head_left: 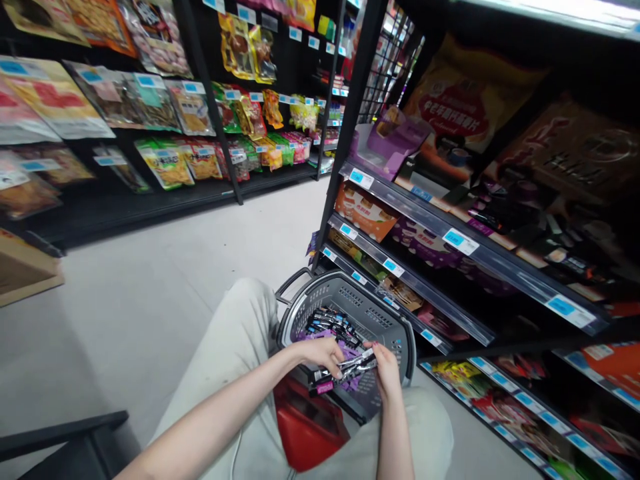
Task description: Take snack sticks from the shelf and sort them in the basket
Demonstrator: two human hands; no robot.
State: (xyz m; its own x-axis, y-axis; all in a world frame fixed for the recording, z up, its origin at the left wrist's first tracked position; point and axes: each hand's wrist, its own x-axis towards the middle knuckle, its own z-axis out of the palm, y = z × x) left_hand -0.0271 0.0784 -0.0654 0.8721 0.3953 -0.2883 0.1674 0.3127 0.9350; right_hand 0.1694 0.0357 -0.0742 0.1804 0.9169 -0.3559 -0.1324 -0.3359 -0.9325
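Observation:
Over a grey shopping basket (380, 313) between my knees, both hands hold a bunch of small shiny black-and-silver snack packets (356, 367). My left hand (323, 355) is closed on the packets from the left, its fingers bent over them. On the other side, my right hand (386, 367) pinches their right end with thumb and fingers. A black packet with a pink label (324, 387) sticks out below my left hand. More dark packets (333, 325) lie inside the basket, with purple packaging (320, 337) among them.
A shelf unit (415, 200) with boxes and bags rises close on the right. Bagged snacks fill the shelving (150, 193) across the aisle floor (165, 267). A cardboard box (27, 270) stands at the left; something red (307, 433) sits below the basket.

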